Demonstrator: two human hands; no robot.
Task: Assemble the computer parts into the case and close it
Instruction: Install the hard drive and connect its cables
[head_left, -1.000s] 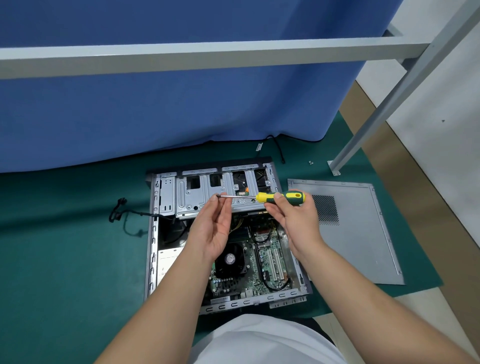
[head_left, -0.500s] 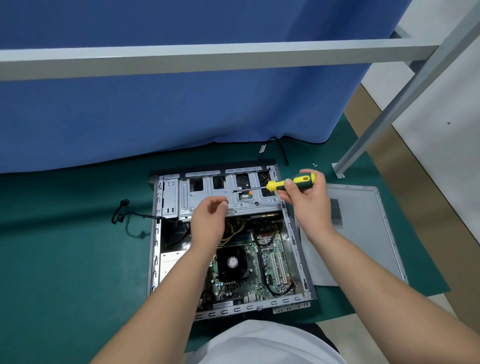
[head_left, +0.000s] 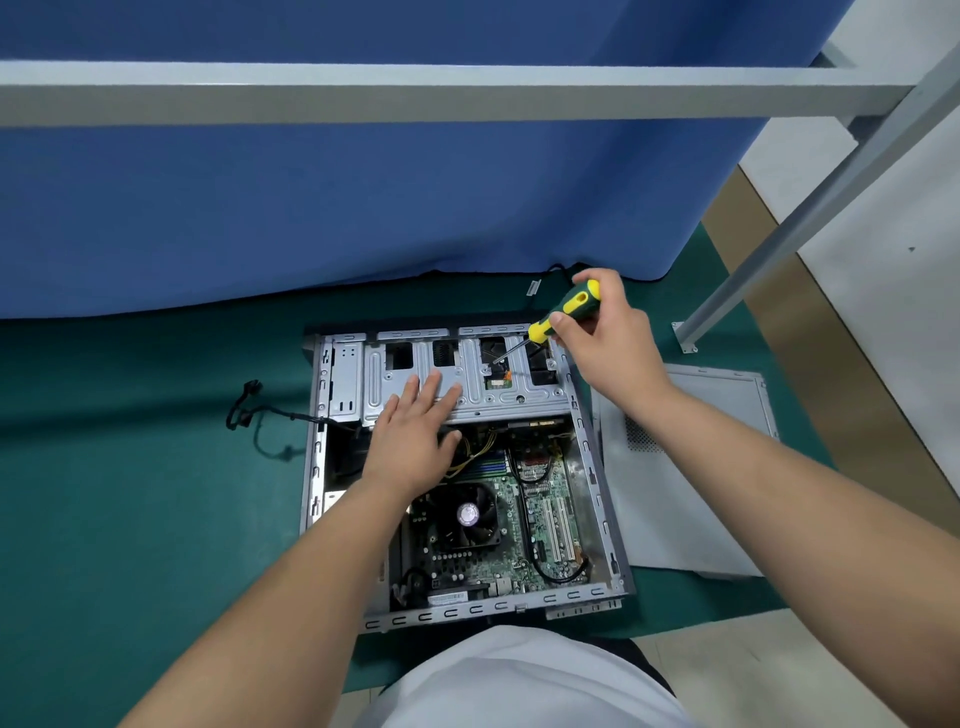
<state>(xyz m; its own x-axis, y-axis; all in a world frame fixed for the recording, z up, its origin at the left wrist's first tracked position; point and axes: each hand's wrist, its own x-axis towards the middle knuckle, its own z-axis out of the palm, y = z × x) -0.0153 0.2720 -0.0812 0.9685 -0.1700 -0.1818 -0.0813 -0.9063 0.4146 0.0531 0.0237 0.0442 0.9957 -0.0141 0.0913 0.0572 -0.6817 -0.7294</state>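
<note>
The open computer case is lying on its side on the green mat, nearest the person, with the motherboard and its CPU cooler fan exposed. Beyond these the left hand is pressing flat, fingers straight, on the metal drive cage; that steady downward pressure is keeping the bracket from shifting. Farther back the right hand is gripping the yellow-and-green screwdriver, its tip angled down to a screw point on the cage (whether the screw is seated is too small to tell). A good turn here probably means bringing the shaft closer to upright and pushing along its axis. The removed side panel is waiting to the right.
</note>
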